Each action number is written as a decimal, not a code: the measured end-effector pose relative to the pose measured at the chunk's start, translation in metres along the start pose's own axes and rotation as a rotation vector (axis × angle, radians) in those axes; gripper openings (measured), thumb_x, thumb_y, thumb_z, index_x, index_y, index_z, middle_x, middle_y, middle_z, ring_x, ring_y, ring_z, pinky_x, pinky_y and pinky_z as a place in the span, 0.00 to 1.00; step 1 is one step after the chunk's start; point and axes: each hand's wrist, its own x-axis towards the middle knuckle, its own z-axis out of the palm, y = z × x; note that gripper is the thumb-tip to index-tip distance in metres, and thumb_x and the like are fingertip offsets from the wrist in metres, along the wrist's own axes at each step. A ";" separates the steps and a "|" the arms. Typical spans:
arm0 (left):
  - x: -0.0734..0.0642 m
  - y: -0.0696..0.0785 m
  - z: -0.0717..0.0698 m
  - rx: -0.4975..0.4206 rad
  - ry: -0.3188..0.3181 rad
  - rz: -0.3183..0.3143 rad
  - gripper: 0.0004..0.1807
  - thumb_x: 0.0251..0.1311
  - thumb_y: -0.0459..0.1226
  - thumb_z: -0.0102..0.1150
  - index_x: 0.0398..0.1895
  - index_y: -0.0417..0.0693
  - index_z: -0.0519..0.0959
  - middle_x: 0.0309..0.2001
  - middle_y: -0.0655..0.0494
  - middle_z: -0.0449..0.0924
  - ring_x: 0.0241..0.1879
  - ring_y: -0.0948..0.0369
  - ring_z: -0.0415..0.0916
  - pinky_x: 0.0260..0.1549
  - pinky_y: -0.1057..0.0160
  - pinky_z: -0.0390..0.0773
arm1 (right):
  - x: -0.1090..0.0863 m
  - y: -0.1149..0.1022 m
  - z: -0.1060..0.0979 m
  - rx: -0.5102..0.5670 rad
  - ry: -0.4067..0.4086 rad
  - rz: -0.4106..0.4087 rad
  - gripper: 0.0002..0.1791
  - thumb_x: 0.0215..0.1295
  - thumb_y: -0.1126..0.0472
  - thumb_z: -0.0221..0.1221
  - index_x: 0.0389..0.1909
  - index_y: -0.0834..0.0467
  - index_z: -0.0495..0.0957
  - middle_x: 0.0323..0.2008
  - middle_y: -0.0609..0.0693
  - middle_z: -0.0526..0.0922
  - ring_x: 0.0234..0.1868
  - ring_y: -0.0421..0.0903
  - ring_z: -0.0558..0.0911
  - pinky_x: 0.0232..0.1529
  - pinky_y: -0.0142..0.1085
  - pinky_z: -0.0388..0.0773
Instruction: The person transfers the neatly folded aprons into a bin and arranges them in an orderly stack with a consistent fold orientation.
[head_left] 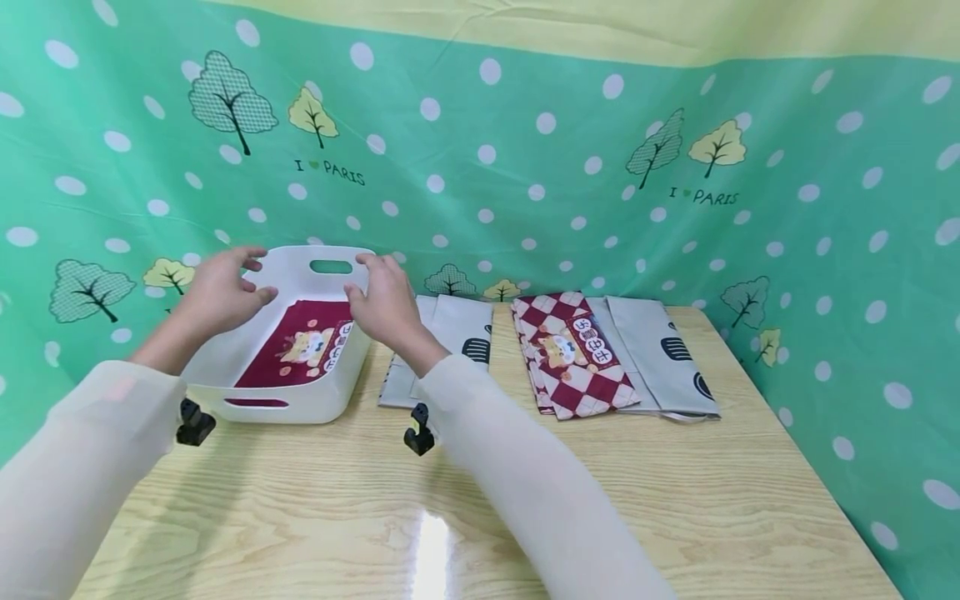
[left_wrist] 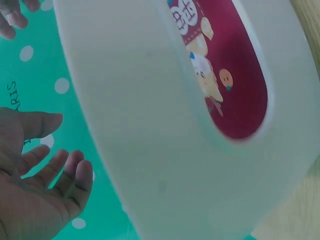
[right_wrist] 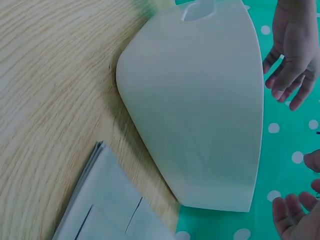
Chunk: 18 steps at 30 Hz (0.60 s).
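Observation:
A white plastic basket (head_left: 296, 404) with handle slots stands at the left of the table. Inside it lies a folded dark red cloth (head_left: 303, 342) with a cartoon animal and lettering. Above the basket's left side is my left hand (head_left: 225, 292), fingers loosely bent and holding nothing; its palm and spread fingers show in the left wrist view. My right hand (head_left: 386, 304) is over the basket's right side, fingers relaxed and nothing in them. Whether its fingertips touch the rim, I cannot tell. In the right wrist view, the basket's outer wall (right_wrist: 195, 110) fills the middle.
Just right of the basket lies a folded grey cloth (head_left: 450, 321) with dark prints. Farther right, a red-and-cream checked folded cloth (head_left: 566, 358) partly covers another grey one (head_left: 660, 358). A green dotted curtain (head_left: 525, 167) hangs behind the wooden table (head_left: 600, 500).

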 end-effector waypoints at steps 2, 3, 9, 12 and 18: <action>0.001 0.001 0.003 -0.002 -0.011 0.005 0.36 0.69 0.35 0.60 0.75 0.30 0.58 0.63 0.25 0.66 0.55 0.30 0.69 0.44 0.35 0.82 | -0.002 0.004 -0.004 -0.007 -0.007 -0.020 0.27 0.75 0.54 0.59 0.72 0.52 0.70 0.65 0.48 0.74 0.64 0.44 0.74 0.63 0.34 0.75; 0.001 0.001 0.005 0.001 -0.015 0.008 0.36 0.69 0.35 0.60 0.75 0.30 0.59 0.63 0.26 0.66 0.55 0.30 0.69 0.44 0.35 0.82 | -0.003 0.006 -0.005 -0.005 -0.012 -0.029 0.27 0.76 0.54 0.59 0.73 0.53 0.70 0.65 0.49 0.74 0.65 0.44 0.74 0.64 0.33 0.74; 0.001 0.011 0.019 0.001 -0.031 0.046 0.34 0.70 0.36 0.59 0.74 0.31 0.61 0.62 0.27 0.68 0.55 0.31 0.71 0.46 0.35 0.81 | -0.014 0.021 -0.015 0.011 -0.028 -0.088 0.29 0.75 0.56 0.59 0.73 0.56 0.68 0.71 0.52 0.70 0.75 0.49 0.65 0.73 0.42 0.65; -0.001 0.022 0.024 -0.016 -0.031 0.070 0.34 0.69 0.36 0.59 0.74 0.32 0.62 0.62 0.28 0.69 0.55 0.32 0.72 0.47 0.35 0.80 | -0.018 0.026 -0.022 0.003 -0.035 -0.110 0.29 0.75 0.56 0.59 0.74 0.57 0.67 0.71 0.53 0.70 0.75 0.49 0.65 0.73 0.43 0.64; -0.009 0.051 0.032 -0.059 -0.039 0.144 0.33 0.69 0.34 0.59 0.74 0.34 0.62 0.63 0.30 0.69 0.56 0.34 0.73 0.51 0.36 0.79 | -0.025 0.036 -0.037 -0.007 -0.033 -0.150 0.29 0.76 0.55 0.59 0.73 0.58 0.68 0.69 0.54 0.71 0.70 0.49 0.71 0.68 0.39 0.71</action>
